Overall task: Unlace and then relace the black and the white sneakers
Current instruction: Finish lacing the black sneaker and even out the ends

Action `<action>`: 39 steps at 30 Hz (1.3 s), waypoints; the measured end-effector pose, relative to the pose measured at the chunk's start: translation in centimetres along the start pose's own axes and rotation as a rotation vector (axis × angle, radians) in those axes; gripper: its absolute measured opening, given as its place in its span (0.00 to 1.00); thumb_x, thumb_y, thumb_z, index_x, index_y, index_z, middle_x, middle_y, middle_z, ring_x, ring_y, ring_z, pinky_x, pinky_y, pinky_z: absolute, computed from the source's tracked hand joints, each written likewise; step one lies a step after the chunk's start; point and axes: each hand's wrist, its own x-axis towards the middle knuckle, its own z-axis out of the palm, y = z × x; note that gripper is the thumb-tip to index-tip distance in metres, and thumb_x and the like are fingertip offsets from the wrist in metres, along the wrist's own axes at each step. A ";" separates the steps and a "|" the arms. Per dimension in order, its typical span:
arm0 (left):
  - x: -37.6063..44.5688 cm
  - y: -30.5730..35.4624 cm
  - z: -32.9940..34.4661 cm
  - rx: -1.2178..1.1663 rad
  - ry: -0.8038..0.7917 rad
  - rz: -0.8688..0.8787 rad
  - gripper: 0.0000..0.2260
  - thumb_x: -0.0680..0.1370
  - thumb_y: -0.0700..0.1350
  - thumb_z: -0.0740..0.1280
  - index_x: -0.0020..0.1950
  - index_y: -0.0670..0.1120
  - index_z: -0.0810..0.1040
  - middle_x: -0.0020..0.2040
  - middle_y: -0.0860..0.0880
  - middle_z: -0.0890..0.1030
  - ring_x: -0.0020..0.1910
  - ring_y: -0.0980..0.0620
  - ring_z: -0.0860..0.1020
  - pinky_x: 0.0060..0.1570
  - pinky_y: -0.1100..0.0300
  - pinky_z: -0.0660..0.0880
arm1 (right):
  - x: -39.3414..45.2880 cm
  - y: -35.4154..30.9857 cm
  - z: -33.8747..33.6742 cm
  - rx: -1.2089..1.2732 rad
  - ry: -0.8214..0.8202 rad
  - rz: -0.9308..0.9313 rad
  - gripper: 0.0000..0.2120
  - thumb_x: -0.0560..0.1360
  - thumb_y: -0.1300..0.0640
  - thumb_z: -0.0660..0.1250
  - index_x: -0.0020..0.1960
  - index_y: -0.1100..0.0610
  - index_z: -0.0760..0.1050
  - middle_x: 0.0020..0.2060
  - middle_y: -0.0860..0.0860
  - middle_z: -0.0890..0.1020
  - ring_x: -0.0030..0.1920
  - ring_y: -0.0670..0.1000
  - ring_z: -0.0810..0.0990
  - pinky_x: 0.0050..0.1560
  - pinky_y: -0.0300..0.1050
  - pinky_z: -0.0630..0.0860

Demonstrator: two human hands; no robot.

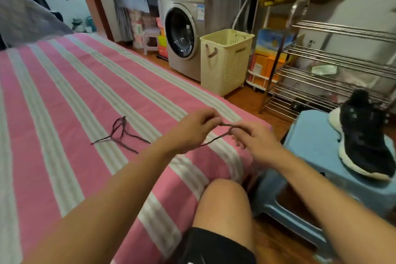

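Cream laundry basket, contents not visible. Over the striped bed, left hand and right hand both pinch a dark lace, fingers curled.

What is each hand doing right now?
Left hand: pinching the dark shoelace.
Right hand: pinching the same shoelace.

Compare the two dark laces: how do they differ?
The held lace is pinched between the left hand and right hand, above the bed; the loose lace lies untouched on it. The held lace is pulled fairly straight; the loose lace is tangled. Both are dark and thin.
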 end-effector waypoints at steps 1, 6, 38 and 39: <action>0.5 0.4 0.4 -0.019 -0.057 -0.004 0.08 0.84 0.47 0.64 0.48 0.49 0.80 0.36 0.56 0.76 0.35 0.60 0.72 0.40 0.62 0.69 | -1.0 0.7 -2.0 0.031 0.060 0.042 0.10 0.81 0.61 0.65 0.47 0.52 0.83 0.39 0.55 0.83 0.39 0.47 0.80 0.47 0.48 0.76; 3.3 4.4 5.2 0.000 -0.349 0.051 0.10 0.85 0.47 0.63 0.50 0.45 0.82 0.36 0.49 0.78 0.35 0.54 0.77 0.42 0.55 0.76 | -7.4 3.4 -11.9 1.000 0.632 0.253 0.16 0.79 0.66 0.55 0.40 0.63 0.79 0.37 0.58 0.83 0.37 0.54 0.83 0.45 0.46 0.81; 16.3 8.6 27.1 -0.425 -0.400 -0.108 0.14 0.85 0.44 0.61 0.43 0.42 0.78 0.27 0.53 0.67 0.28 0.54 0.65 0.30 0.60 0.64 | -19.9 22.9 -29.6 0.492 0.930 0.628 0.15 0.87 0.54 0.53 0.50 0.61 0.73 0.26 0.49 0.61 0.23 0.46 0.56 0.23 0.40 0.52; 16.4 8.1 26.8 -0.441 -0.345 -0.138 0.14 0.85 0.44 0.61 0.42 0.42 0.77 0.27 0.53 0.66 0.28 0.53 0.64 0.28 0.61 0.63 | -19.7 23.6 -29.7 0.447 0.930 0.694 0.16 0.87 0.53 0.53 0.50 0.61 0.74 0.26 0.49 0.62 0.24 0.47 0.58 0.24 0.41 0.54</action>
